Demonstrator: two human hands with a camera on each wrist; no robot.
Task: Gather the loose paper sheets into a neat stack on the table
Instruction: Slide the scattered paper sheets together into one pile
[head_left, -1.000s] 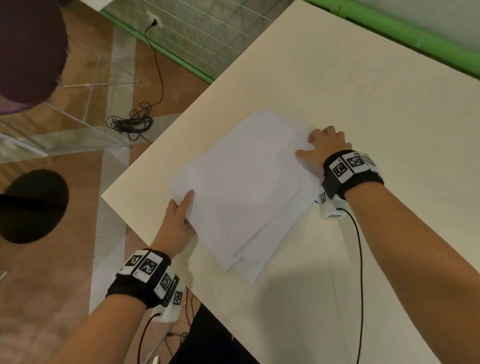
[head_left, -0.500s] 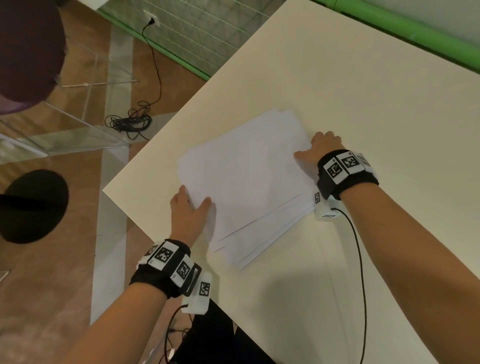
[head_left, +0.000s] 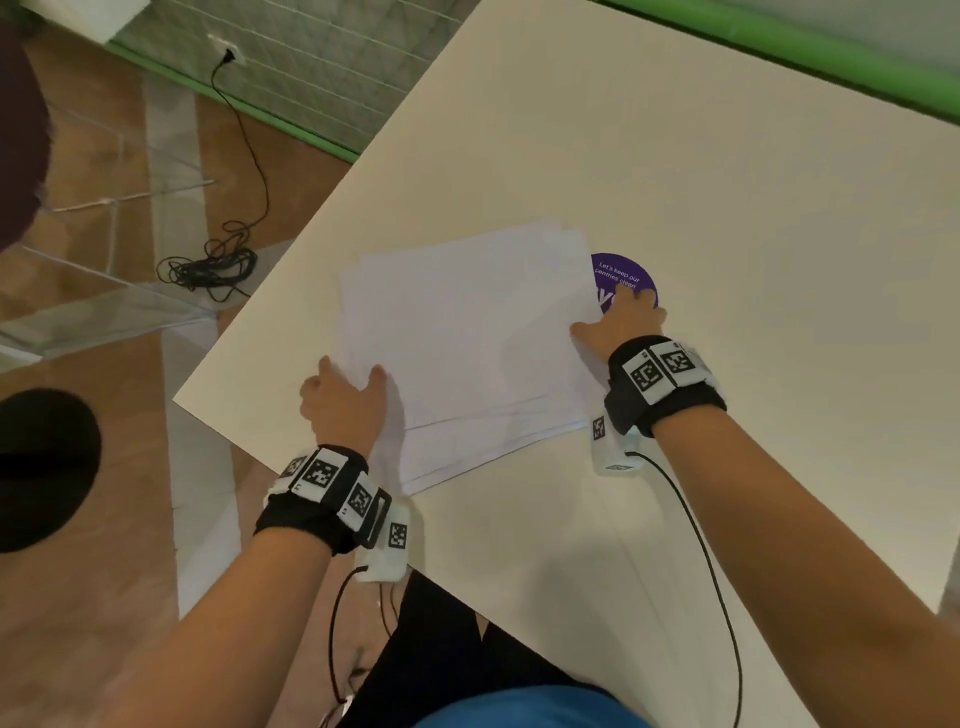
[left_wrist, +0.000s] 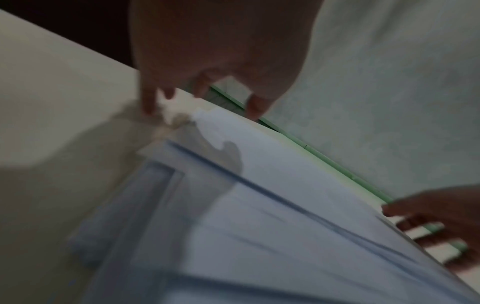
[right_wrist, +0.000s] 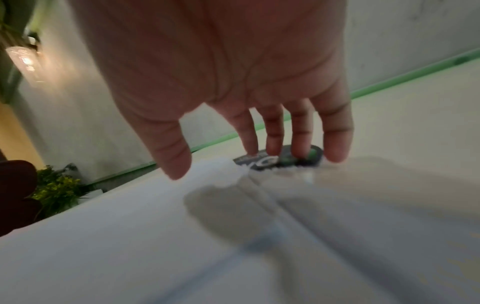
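On the cream table (head_left: 675, 156), near its left corner: paper sheets (head_left: 467, 332) lying flat in a loose pile, lower edges fanned out and not yet flush. Bracketed from opposite sides, presumably so the edges can be squeezed into line. Left hand (head_left: 340, 402) at the near-left edge, fingers relaxed and spread, thumb lying on the top sheet, other fingertips down on the table just outside the pile; gripping nothing. Right hand (head_left: 621, 325) at the far-right edge, fingers straight (right_wrist: 336, 142), tips touching the table over a purple round sticker (head_left: 623, 278), thumb just over the paper's margin. Left wrist view blurred, so whether any sheet is lifted slightly cannot be told. Judged midway: sheets gathered, squaring of the fanned near edges remaining. Cable coil (head_left: 208, 265) on the floor beyond.
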